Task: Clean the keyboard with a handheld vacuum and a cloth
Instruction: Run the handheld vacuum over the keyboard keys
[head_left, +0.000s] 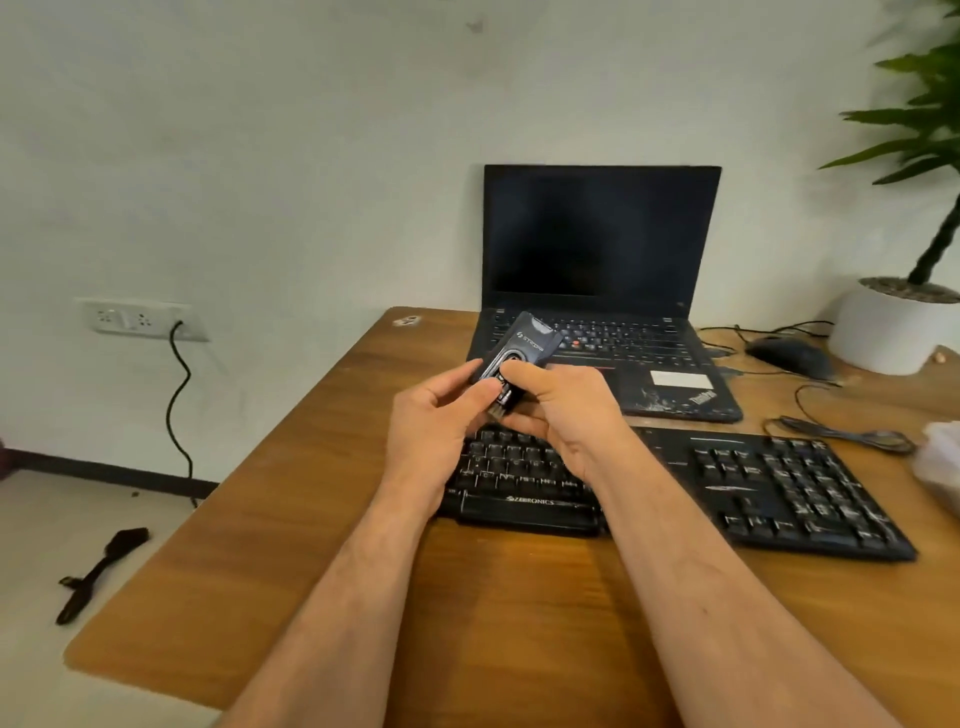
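Hands hide the keyboard's (675, 483) left-middle keys. Left hand (436, 426) and right hand (566, 415) both grip the vacuum (519, 353) above it; its nozzle end is obscured. Bare desk (291, 519) lies left, up to the edge.

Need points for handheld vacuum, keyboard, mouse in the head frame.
handheld vacuum (524, 343), head view, on its dark body above the fingers.
keyboard (795, 483), head view, on the keys of its right half.
mouse (787, 354), head view, on its top shell, right of the laptop.
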